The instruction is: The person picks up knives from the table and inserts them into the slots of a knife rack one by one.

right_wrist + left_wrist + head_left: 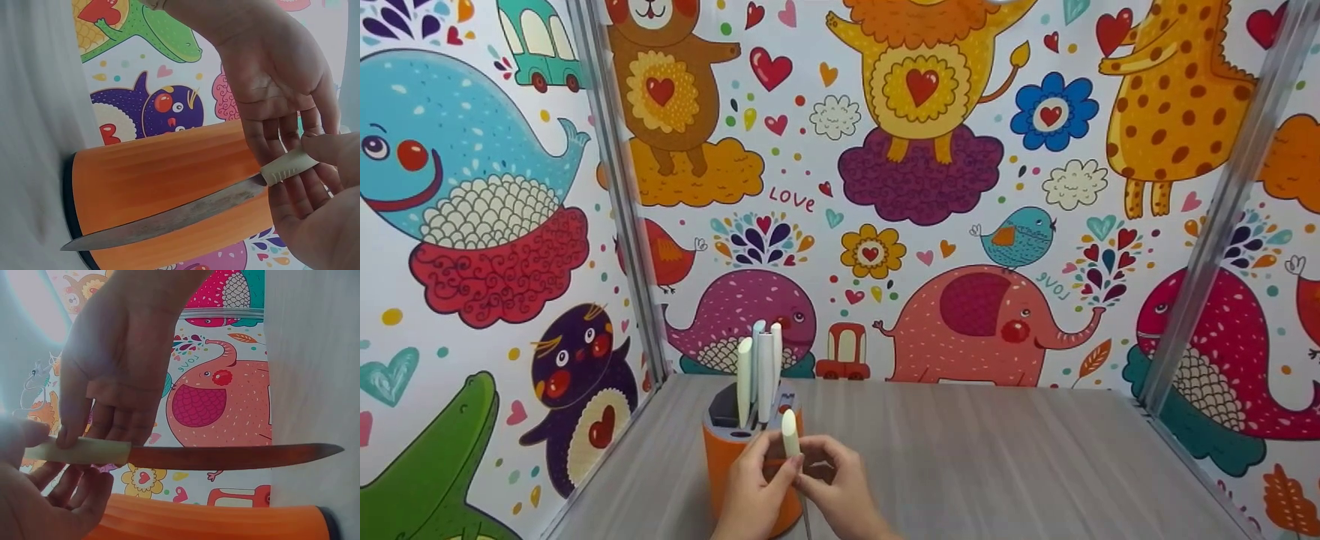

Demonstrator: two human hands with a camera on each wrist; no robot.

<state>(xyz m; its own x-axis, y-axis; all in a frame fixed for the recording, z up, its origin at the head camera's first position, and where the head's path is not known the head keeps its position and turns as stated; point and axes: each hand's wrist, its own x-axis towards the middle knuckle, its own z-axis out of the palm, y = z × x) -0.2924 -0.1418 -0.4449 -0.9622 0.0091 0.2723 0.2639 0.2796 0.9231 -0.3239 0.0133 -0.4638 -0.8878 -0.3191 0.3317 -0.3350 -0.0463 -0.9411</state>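
Observation:
A knife with a pale green handle [790,435] stands upright between both hands, handle end up and blade down. My left hand [757,484] pinches the handle between thumb and fingers. From the other side, my right hand [844,491] pinches it lower down, near the blade. The long narrow blade [236,457] shows whole in the left wrist view, and the right wrist view shows the blade [180,215] in front of the orange knife block [163,185]. Several more handles [765,367] stick out of the block's grey top, just behind the hands.
The block stands on a grey wood-grain table [997,465], left of the middle. Cartoon-printed panels [930,187] enclose the table at the back and sides, with metal posts [619,187] at the corners. A black piece [725,405] sits in the block's top.

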